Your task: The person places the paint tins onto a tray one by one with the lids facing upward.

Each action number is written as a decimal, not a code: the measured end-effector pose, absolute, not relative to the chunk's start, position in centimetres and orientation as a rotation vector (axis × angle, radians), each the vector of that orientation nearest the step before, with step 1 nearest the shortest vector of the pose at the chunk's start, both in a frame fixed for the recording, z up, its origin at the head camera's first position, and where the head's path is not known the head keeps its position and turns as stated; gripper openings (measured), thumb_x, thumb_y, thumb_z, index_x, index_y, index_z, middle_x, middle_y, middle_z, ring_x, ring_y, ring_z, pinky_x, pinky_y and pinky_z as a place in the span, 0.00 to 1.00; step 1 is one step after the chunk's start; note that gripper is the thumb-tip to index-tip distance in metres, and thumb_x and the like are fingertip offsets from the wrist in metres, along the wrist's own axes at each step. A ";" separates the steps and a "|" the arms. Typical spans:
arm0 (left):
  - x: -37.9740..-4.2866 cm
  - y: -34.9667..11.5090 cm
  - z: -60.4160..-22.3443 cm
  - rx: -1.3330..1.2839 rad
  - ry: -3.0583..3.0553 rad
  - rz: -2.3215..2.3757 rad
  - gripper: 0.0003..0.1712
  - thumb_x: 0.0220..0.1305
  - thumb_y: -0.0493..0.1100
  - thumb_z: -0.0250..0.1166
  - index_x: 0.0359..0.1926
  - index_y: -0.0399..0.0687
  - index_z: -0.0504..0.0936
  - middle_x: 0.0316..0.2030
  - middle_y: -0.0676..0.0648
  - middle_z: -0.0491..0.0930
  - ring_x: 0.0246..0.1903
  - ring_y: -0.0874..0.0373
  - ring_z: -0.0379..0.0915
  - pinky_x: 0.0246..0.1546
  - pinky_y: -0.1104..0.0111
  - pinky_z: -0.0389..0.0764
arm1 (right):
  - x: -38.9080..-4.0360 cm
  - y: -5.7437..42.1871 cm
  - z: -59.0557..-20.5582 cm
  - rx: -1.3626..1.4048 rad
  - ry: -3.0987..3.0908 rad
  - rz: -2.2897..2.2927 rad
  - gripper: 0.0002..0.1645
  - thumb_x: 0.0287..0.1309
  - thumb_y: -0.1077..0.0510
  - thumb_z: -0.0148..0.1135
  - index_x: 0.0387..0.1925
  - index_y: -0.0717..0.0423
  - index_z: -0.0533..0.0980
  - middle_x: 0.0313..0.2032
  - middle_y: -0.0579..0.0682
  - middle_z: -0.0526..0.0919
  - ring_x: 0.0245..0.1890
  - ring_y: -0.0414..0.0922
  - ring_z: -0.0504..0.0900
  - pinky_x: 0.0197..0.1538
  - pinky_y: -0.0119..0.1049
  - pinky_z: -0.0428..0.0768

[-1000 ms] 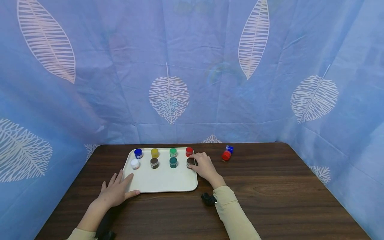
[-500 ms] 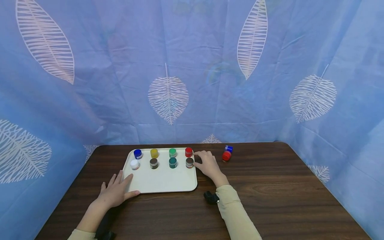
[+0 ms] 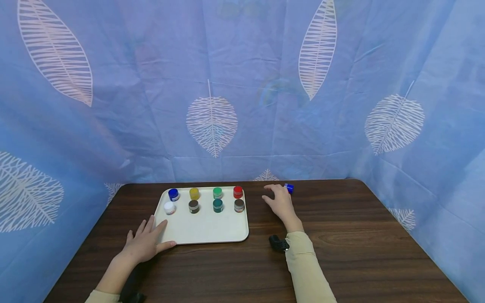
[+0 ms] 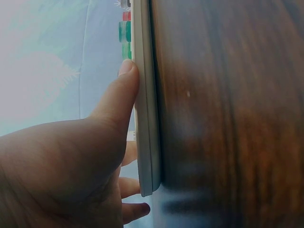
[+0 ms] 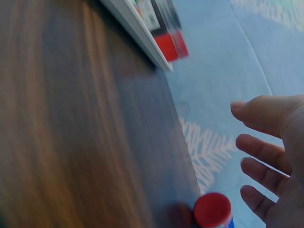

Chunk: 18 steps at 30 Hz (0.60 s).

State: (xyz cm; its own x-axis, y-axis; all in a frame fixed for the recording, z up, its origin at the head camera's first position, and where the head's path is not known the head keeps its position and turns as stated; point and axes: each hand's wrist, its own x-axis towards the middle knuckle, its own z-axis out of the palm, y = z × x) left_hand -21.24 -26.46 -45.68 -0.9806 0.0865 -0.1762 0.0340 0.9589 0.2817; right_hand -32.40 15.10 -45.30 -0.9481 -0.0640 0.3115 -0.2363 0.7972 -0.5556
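My left hand (image 3: 141, 245) rests at the near left corner of a white tray (image 3: 208, 229), fingers spread and thumb along the front edge. Two rows of small paint jars stand on the tray. Behind are a blue jar (image 3: 173, 194), yellow jar (image 3: 194, 193), green jar (image 3: 217, 192) and red jar (image 3: 238, 192). In front are a white jar (image 3: 169, 207), brown jar (image 3: 193, 206), teal jar (image 3: 217, 205) and dark brown jar (image 3: 239, 205). Right of the tray, my right hand (image 3: 282, 206) hovers with nothing held, near a loose red-lidded jar (image 5: 212, 210).
A loose blue jar (image 3: 289, 188) lies by the back edge of the dark wooden table (image 3: 360, 235), beside the red one, which my right hand hides in the head view. A blue leaf-print cloth (image 3: 265, 105) hangs behind the table.
My right hand has let go of the dark brown jar at the right end of the front row and moved right, off the tray, toward the loose jars. My left hand has stayed put.
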 end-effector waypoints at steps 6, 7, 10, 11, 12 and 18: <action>-21.3 -26.5 -45.8 0.083 2.919 0.402 0.58 0.54 0.79 0.54 0.73 0.44 0.60 0.72 0.23 0.43 0.70 0.21 0.39 0.59 0.23 0.42 | -32.2 16.9 -45.1 0.138 -2.647 0.943 0.21 0.62 0.56 0.65 0.55 0.56 0.78 0.56 0.60 0.78 0.59 0.62 0.69 0.60 0.63 0.66; -21.3 -26.5 -45.8 0.082 2.918 0.402 0.58 0.54 0.79 0.54 0.73 0.44 0.59 0.72 0.23 0.43 0.70 0.21 0.38 0.59 0.23 0.42 | -32.2 17.2 -45.1 0.123 -2.638 0.945 0.20 0.62 0.56 0.65 0.55 0.56 0.79 0.57 0.61 0.77 0.59 0.63 0.69 0.60 0.63 0.66; -21.3 -26.5 -45.7 0.077 2.910 0.407 0.58 0.54 0.79 0.54 0.73 0.44 0.59 0.73 0.23 0.42 0.70 0.21 0.38 0.60 0.23 0.41 | -32.3 18.1 -45.2 0.086 -2.610 0.941 0.19 0.62 0.56 0.64 0.53 0.57 0.79 0.57 0.63 0.77 0.59 0.65 0.68 0.60 0.65 0.66; -21.2 -26.4 -45.6 0.078 2.909 0.409 0.58 0.54 0.79 0.54 0.73 0.44 0.59 0.72 0.23 0.42 0.70 0.21 0.38 0.60 0.23 0.41 | -32.3 18.4 -45.3 0.076 -2.602 0.940 0.18 0.62 0.56 0.64 0.53 0.57 0.80 0.57 0.63 0.77 0.59 0.66 0.68 0.60 0.65 0.66; -21.2 -26.4 -45.5 0.077 2.907 0.410 0.58 0.55 0.79 0.54 0.73 0.44 0.59 0.73 0.23 0.42 0.70 0.21 0.38 0.60 0.23 0.41 | -32.3 18.8 -45.3 0.064 -2.595 0.942 0.18 0.62 0.57 0.63 0.53 0.57 0.80 0.57 0.63 0.77 0.59 0.66 0.68 0.60 0.66 0.65; -21.1 -26.3 -45.3 0.082 2.910 0.407 0.57 0.56 0.78 0.55 0.73 0.44 0.59 0.73 0.23 0.42 0.70 0.21 0.38 0.60 0.23 0.42 | -32.4 20.3 -45.8 -0.004 -2.589 1.005 0.19 0.62 0.61 0.58 0.54 0.57 0.80 0.59 0.63 0.76 0.60 0.65 0.66 0.62 0.67 0.63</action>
State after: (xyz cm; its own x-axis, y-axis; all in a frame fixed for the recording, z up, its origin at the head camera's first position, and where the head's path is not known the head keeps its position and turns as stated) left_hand -21.11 -26.30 -45.34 -0.9782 0.0824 -0.1908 0.0268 0.9605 0.2771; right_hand -32.40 20.27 -45.84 -0.9344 0.1316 0.3309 -0.1260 0.7469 -0.6529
